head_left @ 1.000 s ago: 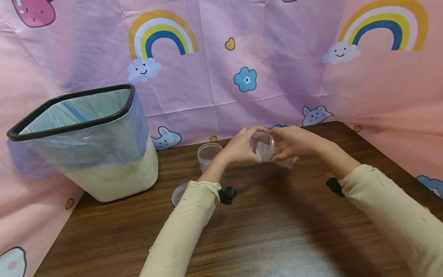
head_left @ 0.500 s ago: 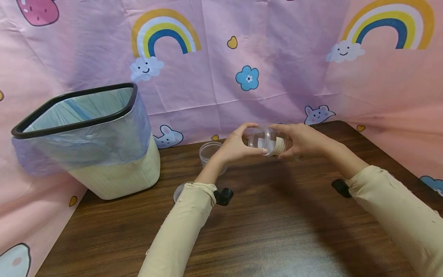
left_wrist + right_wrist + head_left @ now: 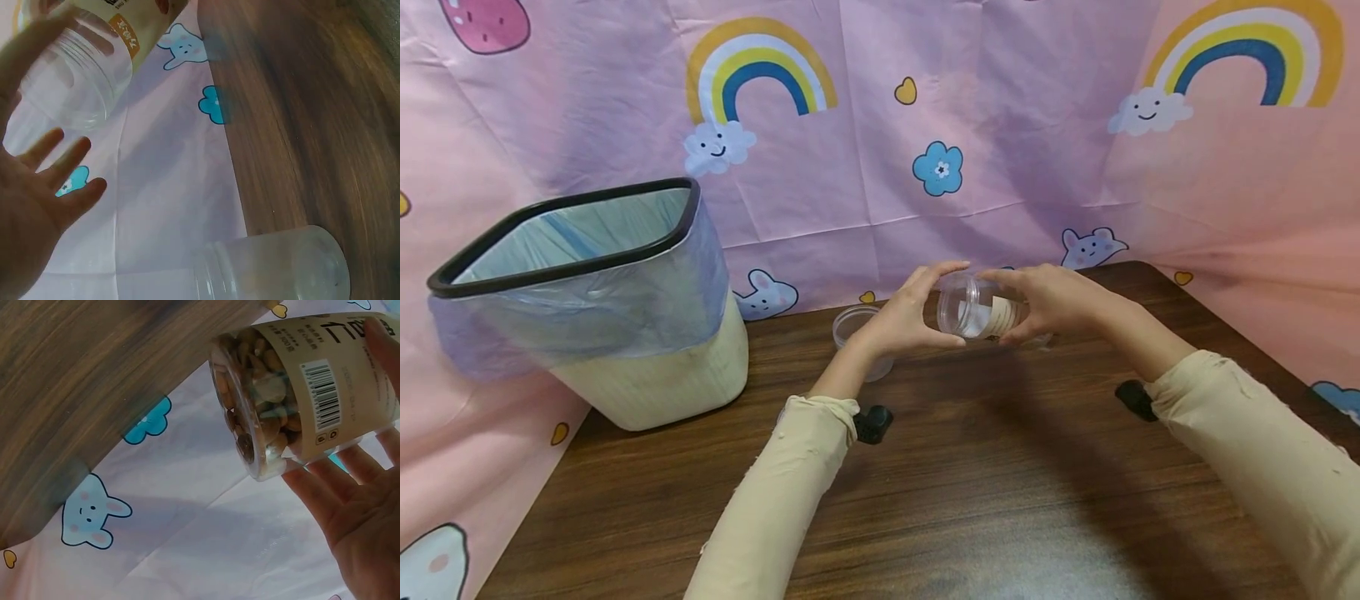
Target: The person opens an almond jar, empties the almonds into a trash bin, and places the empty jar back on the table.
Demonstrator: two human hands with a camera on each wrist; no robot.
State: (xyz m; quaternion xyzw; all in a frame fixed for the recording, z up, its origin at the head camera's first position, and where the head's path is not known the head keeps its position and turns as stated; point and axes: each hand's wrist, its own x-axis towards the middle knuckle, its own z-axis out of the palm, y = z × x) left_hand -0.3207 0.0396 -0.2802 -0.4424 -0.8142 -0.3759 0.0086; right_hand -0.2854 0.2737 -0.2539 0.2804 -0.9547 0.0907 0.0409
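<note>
A clear plastic jar of nuts (image 3: 958, 308) with a beige label lies tilted on its side in the air, its lidless mouth toward the left. My right hand (image 3: 1051, 300) grips it around the labelled body. The right wrist view shows brown nuts (image 3: 275, 422) gathered at the base end. My left hand (image 3: 904, 317) hovers by the mouth with fingers spread and thumb apart, and a small gap shows between its palm and the rim. In the left wrist view, its upper finger overlaps the threaded neck (image 3: 84, 75).
A second clear jar (image 3: 850, 320) stands on the wooden table (image 3: 970, 483) behind my left wrist, also seen in the left wrist view. A lined trash bin (image 3: 647, 375) is at the left. A patterned cloth (image 3: 1030, 142) hangs behind the table.
The jar's mouth has turned from facing me toward the left. My left hand has loosened from the rim and shifted left; its sleeve now covers most of the round lid on the table.
</note>
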